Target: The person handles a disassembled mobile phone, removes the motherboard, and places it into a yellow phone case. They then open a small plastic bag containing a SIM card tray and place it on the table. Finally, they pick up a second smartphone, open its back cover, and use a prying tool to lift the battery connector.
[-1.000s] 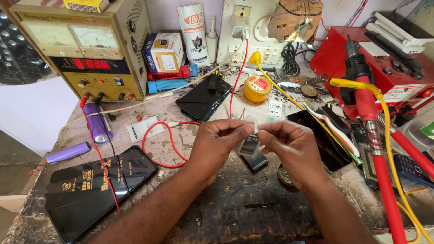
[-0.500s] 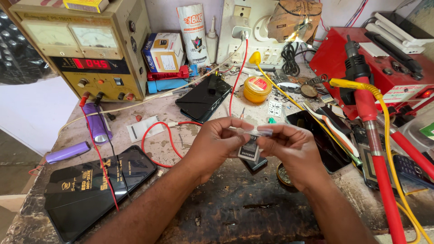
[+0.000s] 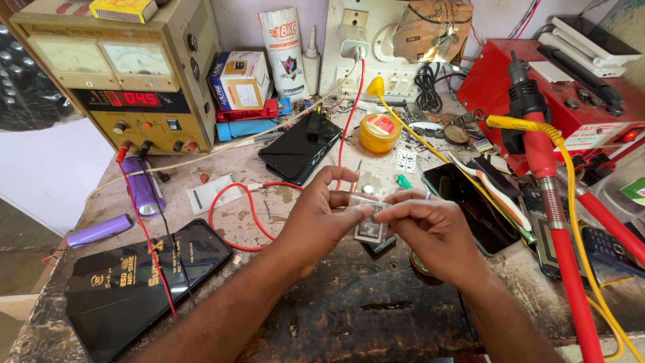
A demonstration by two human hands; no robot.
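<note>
Both my hands meet over the middle of the worn workbench [image 3: 349, 316]. My left hand [image 3: 321, 218] and my right hand [image 3: 430, 228] pinch a small clear plastic packet [image 3: 371, 216] with a grey printed card inside, fingertips gripping its top edge from either side. A small dark part [image 3: 381, 245] lies on the bench just under the packet, mostly hidden by it. A red wire [image 3: 232, 208] loops on the bench left of my left hand.
A bench power supply [image 3: 121, 74] with a red display stands back left. Black phones lie at front left [image 3: 131, 286], centre back [image 3: 299, 144] and right [image 3: 470, 202]. A yellow paste tin [image 3: 379, 132], purple cells [image 3: 141, 188], and a red soldering station [image 3: 571, 101] with red-handled tools [image 3: 557, 222] crowd the right.
My hands have drawn closer together and lowered slightly; the thin strip stretched between my fingers is now held as a small packet hanging from its top edge.
</note>
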